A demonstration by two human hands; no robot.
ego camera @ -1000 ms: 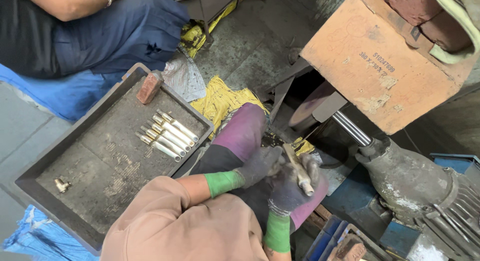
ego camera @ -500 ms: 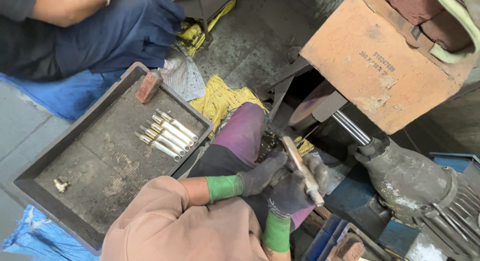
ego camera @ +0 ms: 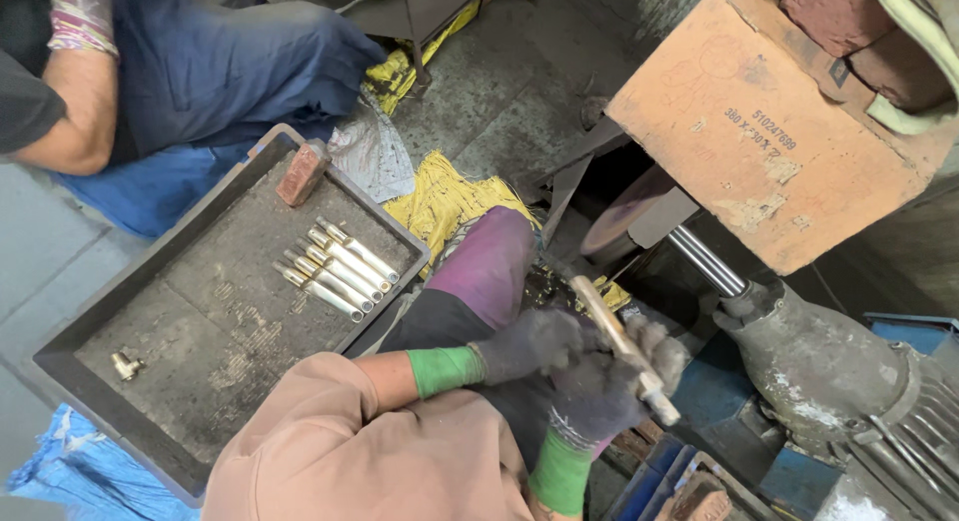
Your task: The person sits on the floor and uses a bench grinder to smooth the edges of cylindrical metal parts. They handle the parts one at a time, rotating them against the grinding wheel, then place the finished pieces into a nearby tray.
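Note:
Both my hands wear dark grey gloves with green cuffs. My left hand (ego camera: 534, 343) and my right hand (ego camera: 599, 393) together grip a slim metal rod (ego camera: 619, 341) held slantwise over my purple-clad knee (ego camera: 489, 266). The rod's far end points up toward a round buffing wheel (ego camera: 621, 213) but stays a little short of it. To my left, a dark metal tray (ego camera: 190, 341) holds several shiny metal rods (ego camera: 338, 266) laid side by side.
A reddish block (ego camera: 302, 173) and a small brass fitting (ego camera: 125, 364) also lie in the tray. An orange-brown housing (ego camera: 769, 131) covers the wheel, with a shaft (ego camera: 704, 261) running to a grey motor (ego camera: 834, 371) at right. Another person in blue trousers (ego camera: 220, 71) sits beyond the tray.
The rod has turned in my hands, and its far end now points more toward the wheel. My view has shifted slightly, so the other person's arm shows at left.

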